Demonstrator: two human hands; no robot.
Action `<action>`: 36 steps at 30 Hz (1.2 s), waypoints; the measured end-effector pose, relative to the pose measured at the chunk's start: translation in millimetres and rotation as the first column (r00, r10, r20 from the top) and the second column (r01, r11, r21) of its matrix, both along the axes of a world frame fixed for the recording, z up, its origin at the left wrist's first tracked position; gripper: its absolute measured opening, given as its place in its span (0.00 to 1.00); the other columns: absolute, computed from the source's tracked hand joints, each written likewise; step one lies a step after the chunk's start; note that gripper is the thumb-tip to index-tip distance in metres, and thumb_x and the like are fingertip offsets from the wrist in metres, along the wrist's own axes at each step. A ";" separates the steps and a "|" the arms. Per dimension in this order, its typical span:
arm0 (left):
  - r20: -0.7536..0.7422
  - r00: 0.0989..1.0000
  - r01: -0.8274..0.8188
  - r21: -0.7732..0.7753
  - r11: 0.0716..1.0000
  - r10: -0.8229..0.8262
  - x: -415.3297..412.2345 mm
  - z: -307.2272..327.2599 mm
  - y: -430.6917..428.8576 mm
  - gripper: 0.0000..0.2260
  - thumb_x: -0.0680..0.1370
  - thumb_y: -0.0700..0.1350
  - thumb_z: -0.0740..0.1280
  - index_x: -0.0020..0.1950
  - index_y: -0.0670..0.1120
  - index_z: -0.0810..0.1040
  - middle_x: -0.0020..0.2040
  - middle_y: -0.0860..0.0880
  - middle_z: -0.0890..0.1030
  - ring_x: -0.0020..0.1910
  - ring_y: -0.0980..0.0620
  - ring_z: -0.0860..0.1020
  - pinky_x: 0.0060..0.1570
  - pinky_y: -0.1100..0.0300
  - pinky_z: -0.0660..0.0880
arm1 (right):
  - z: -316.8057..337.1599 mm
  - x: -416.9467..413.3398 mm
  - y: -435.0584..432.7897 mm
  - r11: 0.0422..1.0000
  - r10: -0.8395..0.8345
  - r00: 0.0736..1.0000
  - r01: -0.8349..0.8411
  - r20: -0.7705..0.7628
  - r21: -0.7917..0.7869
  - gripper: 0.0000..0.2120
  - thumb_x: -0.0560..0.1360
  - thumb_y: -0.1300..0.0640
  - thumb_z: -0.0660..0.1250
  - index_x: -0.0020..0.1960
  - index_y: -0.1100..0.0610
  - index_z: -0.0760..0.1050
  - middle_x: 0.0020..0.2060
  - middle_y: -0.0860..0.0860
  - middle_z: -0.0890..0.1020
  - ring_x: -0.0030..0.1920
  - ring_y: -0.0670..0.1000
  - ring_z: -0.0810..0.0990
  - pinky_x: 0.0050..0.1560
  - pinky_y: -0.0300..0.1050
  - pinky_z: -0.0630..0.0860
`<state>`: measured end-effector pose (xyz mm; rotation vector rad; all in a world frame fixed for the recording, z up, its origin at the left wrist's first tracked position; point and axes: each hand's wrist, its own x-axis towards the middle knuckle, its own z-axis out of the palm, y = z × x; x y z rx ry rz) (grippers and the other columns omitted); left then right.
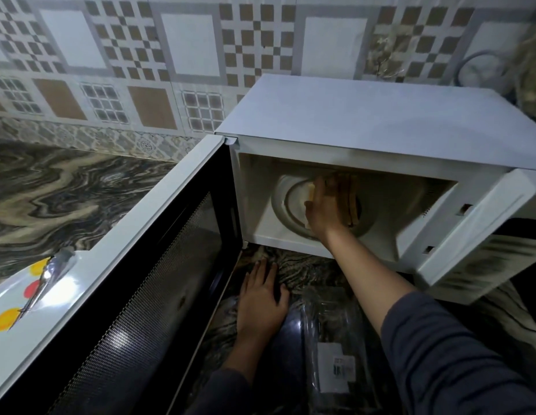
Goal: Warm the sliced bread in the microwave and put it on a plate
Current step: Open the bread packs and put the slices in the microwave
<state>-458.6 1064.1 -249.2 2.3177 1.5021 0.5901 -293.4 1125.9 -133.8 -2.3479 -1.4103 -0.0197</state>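
A person's right hand (326,205) reached into the open white microwave (380,121) and gripped a stack of sliced bread (352,209) standing on the glass turntable (286,205), thumb on one side and fingers over the top. The door (159,265) hung wide to the left. The left hand (260,304) lay flat, fingers straight, on the marbled countertop (51,199) beside a clear plastic bag (329,339). A white plate (9,295) with coloured dots sat beyond the door, far left.
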 end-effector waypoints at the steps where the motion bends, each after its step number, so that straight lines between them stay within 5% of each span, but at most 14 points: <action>1: -0.009 1.000 -0.002 0.002 1.000 0.002 -0.1 -0.8 0.4 0.28 0.72 0.56 0.51 0.69 0.47 0.70 0.71 0.44 0.69 0.72 0.48 0.65 0.70 0.55 0.51 | -1.1 3.2 0.0 1.000 -0.014 1.000 0.013 0.028 0.015 0.23 0.76 0.54 0.61 0.69 0.57 0.61 0.70 0.61 0.60 0.71 0.63 0.56 0.71 0.56 0.55; 8: -0.065 0.997 -0.036 0.039 0.999 0.039 1.2 -3.2 3.1 0.24 0.71 0.54 0.57 0.63 0.47 0.77 0.64 0.45 0.77 0.63 0.47 0.75 0.64 0.49 0.68 | 0.6 14.9 20.2 0.998 -0.051 0.993 0.049 0.103 0.026 0.24 0.75 0.54 0.63 0.68 0.59 0.62 0.66 0.63 0.66 0.68 0.64 0.62 0.71 0.57 0.57; 12: -0.017 1.000 -0.025 0.041 0.999 0.026 0.6 -4.0 2.7 0.26 0.71 0.55 0.54 0.66 0.47 0.73 0.68 0.45 0.73 0.68 0.48 0.70 0.69 0.51 0.60 | -3.5 15.8 24.7 0.983 -0.158 0.984 0.164 -0.079 0.078 0.27 0.75 0.47 0.61 0.70 0.57 0.60 0.66 0.60 0.67 0.67 0.62 0.64 0.67 0.58 0.64; 14: 0.009 1.000 -0.014 0.015 1.000 0.013 0.9 -3.9 2.4 0.28 0.72 0.56 0.52 0.68 0.47 0.71 0.71 0.46 0.69 0.71 0.48 0.66 0.71 0.54 0.54 | -3.9 14.0 22.9 0.986 -0.139 0.978 0.151 -0.157 0.068 0.28 0.76 0.46 0.59 0.72 0.56 0.58 0.70 0.59 0.64 0.70 0.61 0.60 0.70 0.58 0.60; 19: 0.017 1.000 -0.008 -0.023 1.000 0.009 0.0 -2.3 1.4 0.31 0.71 0.58 0.48 0.71 0.49 0.67 0.73 0.47 0.65 0.73 0.49 0.62 0.72 0.57 0.50 | 3.8 10.2 -7.4 0.990 -0.001 0.996 0.014 -0.093 0.138 0.25 0.76 0.57 0.61 0.70 0.64 0.62 0.71 0.64 0.62 0.71 0.64 0.59 0.71 0.57 0.58; 23: 0.035 0.999 0.008 -0.078 0.997 -0.005 -1.2 2.0 1.6 0.33 0.70 0.59 0.46 0.71 0.48 0.67 0.73 0.47 0.65 0.73 0.48 0.61 0.73 0.57 0.52 | 7.1 -2.8 -66.8 0.961 0.011 0.977 0.049 -0.213 0.272 0.19 0.73 0.58 0.65 0.63 0.60 0.68 0.63 0.60 0.69 0.63 0.60 0.68 0.58 0.49 0.69; 25: 0.117 0.993 0.040 -0.116 0.993 -0.026 -4.2 5.0 1.8 0.25 0.75 0.54 0.55 0.69 0.45 0.70 0.71 0.45 0.69 0.72 0.48 0.64 0.72 0.57 0.55 | 4.2 -14.2 -103.9 0.952 0.001 0.953 0.092 -0.304 0.291 0.16 0.73 0.58 0.66 0.60 0.58 0.70 0.60 0.57 0.72 0.59 0.56 0.72 0.52 0.43 0.69; 28: 0.337 0.941 0.065 -0.194 0.979 0.004 -11.8 11.4 -8.2 0.15 0.77 0.41 0.64 0.63 0.40 0.75 0.64 0.41 0.76 0.65 0.44 0.72 0.67 0.59 0.63 | -2.6 -39.6 -162.7 0.944 0.006 0.915 0.128 -0.403 0.304 0.15 0.74 0.58 0.67 0.59 0.59 0.71 0.58 0.55 0.74 0.58 0.53 0.73 0.52 0.39 0.66; 32: 0.489 0.871 0.101 -0.287 0.953 0.055 -19.9 21.9 -48.6 0.11 0.78 0.39 0.62 0.57 0.37 0.78 0.57 0.40 0.80 0.58 0.47 0.77 0.54 0.67 0.67 | -21.4 -68.0 -225.6 0.953 -0.043 0.902 0.166 -0.430 0.252 0.17 0.73 0.63 0.67 0.61 0.62 0.72 0.58 0.59 0.76 0.59 0.56 0.74 0.52 0.32 0.63; 36: 0.555 0.830 0.176 -0.363 0.915 0.060 -30.9 35.5 -100.8 0.12 0.80 0.43 0.60 0.54 0.39 0.80 0.49 0.49 0.81 0.49 0.54 0.77 0.42 0.72 0.66 | -45.6 -89.0 -257.2 0.978 -0.111 0.888 0.179 -0.446 0.112 0.22 0.74 0.60 0.66 0.67 0.59 0.69 0.62 0.58 0.75 0.63 0.57 0.72 0.61 0.43 0.67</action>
